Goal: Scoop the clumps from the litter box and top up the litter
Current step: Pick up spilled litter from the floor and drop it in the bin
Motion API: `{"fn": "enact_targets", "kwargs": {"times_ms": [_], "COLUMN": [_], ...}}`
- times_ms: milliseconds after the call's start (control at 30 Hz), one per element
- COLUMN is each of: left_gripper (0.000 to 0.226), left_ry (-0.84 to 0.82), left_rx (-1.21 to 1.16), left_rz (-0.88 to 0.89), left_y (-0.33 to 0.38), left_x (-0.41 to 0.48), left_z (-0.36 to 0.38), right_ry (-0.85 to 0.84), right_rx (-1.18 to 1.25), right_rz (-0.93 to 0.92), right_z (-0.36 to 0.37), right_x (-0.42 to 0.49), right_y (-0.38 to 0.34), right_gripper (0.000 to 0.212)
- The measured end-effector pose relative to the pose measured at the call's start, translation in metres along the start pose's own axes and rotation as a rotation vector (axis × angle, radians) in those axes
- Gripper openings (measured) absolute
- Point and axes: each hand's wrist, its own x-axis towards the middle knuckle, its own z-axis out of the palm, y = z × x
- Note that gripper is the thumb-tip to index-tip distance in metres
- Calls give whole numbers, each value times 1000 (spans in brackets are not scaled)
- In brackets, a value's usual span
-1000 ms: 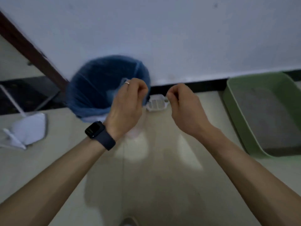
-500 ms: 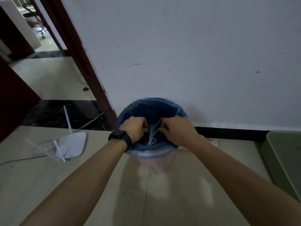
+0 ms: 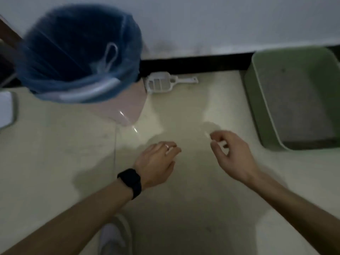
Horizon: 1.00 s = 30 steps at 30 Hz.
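White shoe (image 3: 114,236) bottom edge; white object (image 3: 5,109) left edge; black skirting (image 3: 193,64) under wall (image 3: 220,21).

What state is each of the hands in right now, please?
Left hand: open, loosely curled, holding nothing.
Right hand: open, loosely curled, holding nothing.

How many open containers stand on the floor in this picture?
2. The bin with a blue bag stands at the upper left by the wall; the green litter box stands at the right edge, partly cut off. Others may lie outside the view.
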Motion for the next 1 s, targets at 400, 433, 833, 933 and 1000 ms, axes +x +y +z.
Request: {"fn": "enact_targets", "kwargs": {"times_ms": [400,433,833,933,1000], "left_gripper": [43,39,11,15,17], "left_ry": [169,200,355,321,308], "left_rx": [-98,-108,-44,20,33], "left_rz": [-432,-441,-172,-158,-136], "left_y": [83,86,79,78,77], "left_x": [-47,-41,-23,-25,-25], "left_z": [133,135,145,148,149], "right_ry": [-11,8,82,82,68], "right_rx": [-131,-119,29,7,-23], "right_rz": [170,121,-154,-179,-212], "right_z": [76,82,104,106,106], "right_x": [-151,-144,-116,-118,-117], "right_y": [81,79,74,73,74], "right_gripper": [40,38,15,13,15]}}
